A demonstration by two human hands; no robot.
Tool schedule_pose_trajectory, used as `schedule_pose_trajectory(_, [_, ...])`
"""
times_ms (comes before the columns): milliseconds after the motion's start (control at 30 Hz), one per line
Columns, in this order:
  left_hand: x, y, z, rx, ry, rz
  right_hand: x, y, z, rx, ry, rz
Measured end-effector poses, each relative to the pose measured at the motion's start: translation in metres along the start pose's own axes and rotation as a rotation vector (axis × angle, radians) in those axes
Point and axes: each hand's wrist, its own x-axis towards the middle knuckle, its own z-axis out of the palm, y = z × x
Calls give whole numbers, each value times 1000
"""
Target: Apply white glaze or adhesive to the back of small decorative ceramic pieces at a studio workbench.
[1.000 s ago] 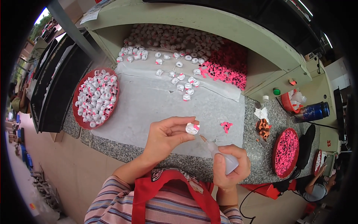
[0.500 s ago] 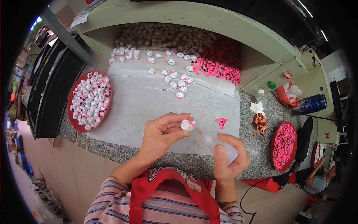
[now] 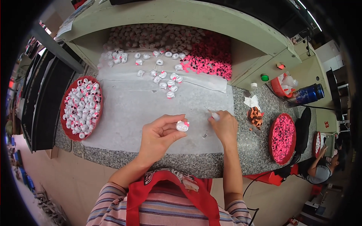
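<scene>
A small white-and-pink piece [image 3: 182, 126] is pinched by the left hand [image 3: 160, 130]. A bottle [image 3: 215, 116] is gripped in the curled right hand [image 3: 226, 127], over the white sheet [image 3: 126, 113].

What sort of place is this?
Likely a small-parts assembly workshop: matching white pieces heaped in a red tray, loose pink pieces in bulk, and a co-worker off to the right.

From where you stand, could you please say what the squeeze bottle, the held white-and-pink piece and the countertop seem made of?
Squeeze bottle: probably soft plastic, its visible part pale and cloudy; the right hand hides most.
White-and-pink piece: perhaps plastic or rubber, smooth with slight sheen.
Countertop: granite or a lookalike, by its grey speckling.
</scene>
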Motion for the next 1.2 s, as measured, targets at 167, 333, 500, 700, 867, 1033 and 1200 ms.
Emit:
schedule_pose_trajectory(167, [-2, -7, -6, 10, 75, -2, 0, -9, -12, 544, -30, 69])
schedule_pose_trajectory(333, [-1, -8, -2, 39, 79, 45, -26, -45, -46, 1060, -199, 184])
schedule_pose_trajectory(500, [-3, -11, -3, 222, 74, 200, -43, -77, -64, 868, -305, -263])
schedule_pose_trajectory(700, [-10, 1, -5, 401, -6, 263, -39, -87, -75, 662, -295, -224])
schedule_pose_trajectory(867, [-13, 9, -5, 568, -43, 283, -41, -87, -74, 634, -281, -215])
schedule_pose_trajectory(1033, [-17, 15, -2, 416, -87, 209, -47, -88, -71, 674, -230, -106])
schedule_pose_trajectory(1200, [-13, 11, -8, 49, -99, 84, -56, -94, -65, 670, -57, -93])
